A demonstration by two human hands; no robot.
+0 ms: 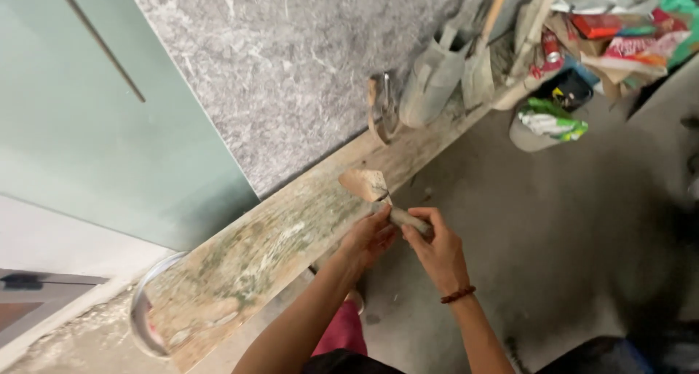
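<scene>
A small trowel with a mortar-caked blade points up and left over a worn wooden plank. My right hand, with a bead bracelet on the wrist, grips the trowel's handle. My left hand is closed at the lower part of the handle, right against my right hand. Both hands hover just past the plank's near edge.
The plank lies along a grey marbled wall slab beside a pale green panel. A metal basin sits under the plank's near end. A shovel, grey boots and a rubbish pile stand at the far end. The floor is bare concrete.
</scene>
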